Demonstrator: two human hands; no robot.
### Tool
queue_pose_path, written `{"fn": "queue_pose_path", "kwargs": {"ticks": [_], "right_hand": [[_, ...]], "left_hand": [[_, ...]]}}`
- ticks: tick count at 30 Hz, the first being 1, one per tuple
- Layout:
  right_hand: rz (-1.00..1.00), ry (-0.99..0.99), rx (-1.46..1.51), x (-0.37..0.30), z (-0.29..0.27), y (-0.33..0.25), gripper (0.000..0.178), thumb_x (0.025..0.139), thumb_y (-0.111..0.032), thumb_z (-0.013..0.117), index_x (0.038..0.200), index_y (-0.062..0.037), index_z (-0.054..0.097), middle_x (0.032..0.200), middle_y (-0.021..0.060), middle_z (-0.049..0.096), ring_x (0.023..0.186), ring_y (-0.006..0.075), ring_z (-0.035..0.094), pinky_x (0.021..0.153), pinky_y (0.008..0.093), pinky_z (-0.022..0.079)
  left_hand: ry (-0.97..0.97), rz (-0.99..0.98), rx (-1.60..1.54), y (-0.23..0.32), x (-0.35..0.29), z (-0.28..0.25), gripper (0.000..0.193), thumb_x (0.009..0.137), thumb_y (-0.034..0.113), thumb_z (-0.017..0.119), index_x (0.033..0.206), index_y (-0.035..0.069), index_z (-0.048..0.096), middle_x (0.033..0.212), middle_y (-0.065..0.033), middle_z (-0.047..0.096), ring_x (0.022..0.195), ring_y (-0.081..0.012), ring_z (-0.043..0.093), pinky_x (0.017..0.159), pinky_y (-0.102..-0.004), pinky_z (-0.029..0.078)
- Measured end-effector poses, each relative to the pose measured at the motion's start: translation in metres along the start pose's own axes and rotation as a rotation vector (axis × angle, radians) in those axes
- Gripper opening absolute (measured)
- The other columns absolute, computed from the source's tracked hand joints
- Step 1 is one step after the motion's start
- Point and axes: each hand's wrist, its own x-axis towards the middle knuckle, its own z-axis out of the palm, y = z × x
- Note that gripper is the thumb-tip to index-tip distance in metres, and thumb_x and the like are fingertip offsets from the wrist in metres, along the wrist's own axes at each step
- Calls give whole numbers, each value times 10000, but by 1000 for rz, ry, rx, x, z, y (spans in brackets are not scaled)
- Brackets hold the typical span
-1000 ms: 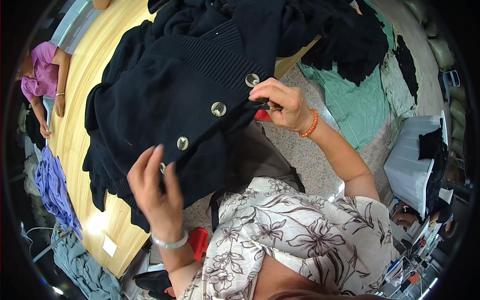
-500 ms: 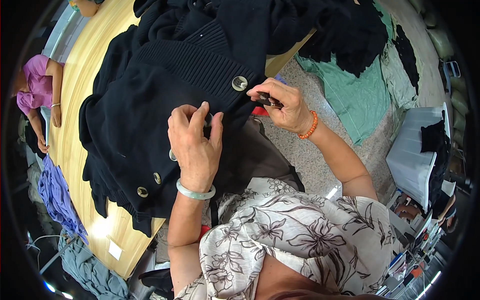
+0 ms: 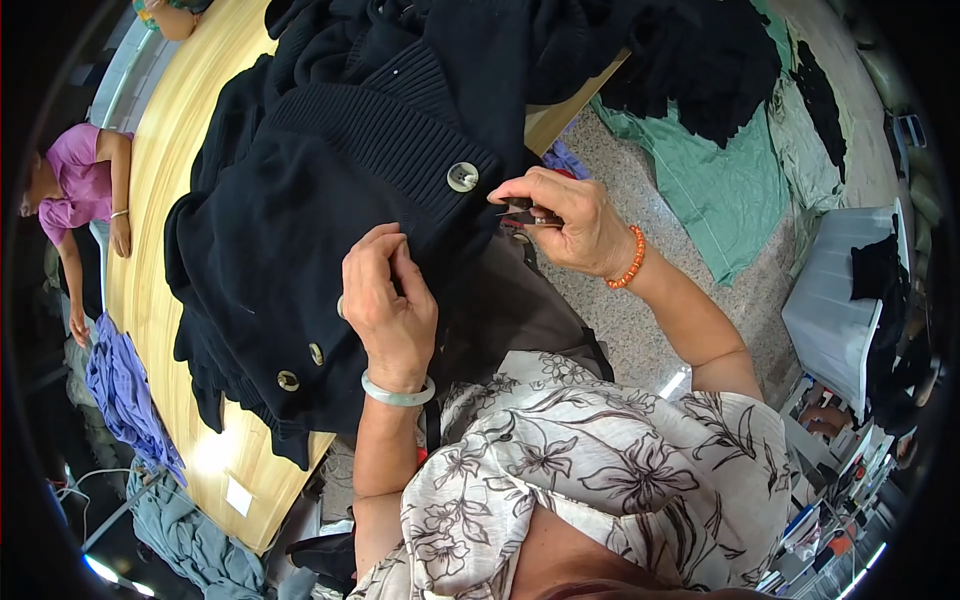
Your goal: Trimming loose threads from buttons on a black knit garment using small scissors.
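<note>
Black cardigan (image 3: 290, 210) drapes wooden table (image 3: 165, 180) beside speckled floor (image 3: 645, 315), left hand (image 3: 388, 310) pinching it, right hand (image 3: 575, 220) gripping snips (image 3: 525, 216).

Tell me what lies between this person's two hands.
In the head view, part of the black buttoned garment lies between the left hand and the right hand.

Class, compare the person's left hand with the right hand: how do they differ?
The right hand grips a small dark tool; the left hand is over the black garment, with no tool in sight. The right wrist wears an orange beaded bracelet, the left a smooth pale bangle. Both hands are bare, with bent fingers.
</note>
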Motion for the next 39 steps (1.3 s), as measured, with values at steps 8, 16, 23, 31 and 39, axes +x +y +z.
{"fn": "queue_pose_path", "kwargs": {"ticks": [8,16,23,31,39], "right_hand": [[173,-211,239,12,5,-49,357,903,-196,777,1175,3,659,789,49,616,645,129,571,597,273,473],[127,-175,166,20,21,-53,255,929,-170,725,1089,13,649,820,97,666,651,197,641,617,328,512],[209,-194,135,7,15,-46,275,924,-165,731,1132,-1,659,772,90,655,620,168,607,590,311,473],[297,-181,152,-7,7,-33,271,926,-134,729,1152,-1,659,742,77,628,595,127,549,566,294,440],[277,-165,126,-10,2,-31,261,934,-155,724,1147,-16,661,754,73,632,598,139,562,572,299,447]], "left_hand": [[-36,-204,-263,0,-10,-15,94,907,-83,662,980,-25,651,1102,-160,729,935,-244,716,814,-319,558],[-48,-68,-221,-2,-16,-20,99,896,-92,674,946,-15,637,1101,-186,725,949,-253,715,849,-323,555],[-7,-243,-406,-9,-20,-19,52,967,-63,606,999,-23,598,1110,-171,719,949,-201,693,870,-305,544],[-180,-170,-73,12,1,-24,462,841,42,801,1256,-7,606,1082,-131,647,950,-260,630,837,-359,520],[-265,-204,129,17,8,-16,232,827,-24,739,1037,10,648,1052,-143,622,914,-320,613,782,-410,513]]}}
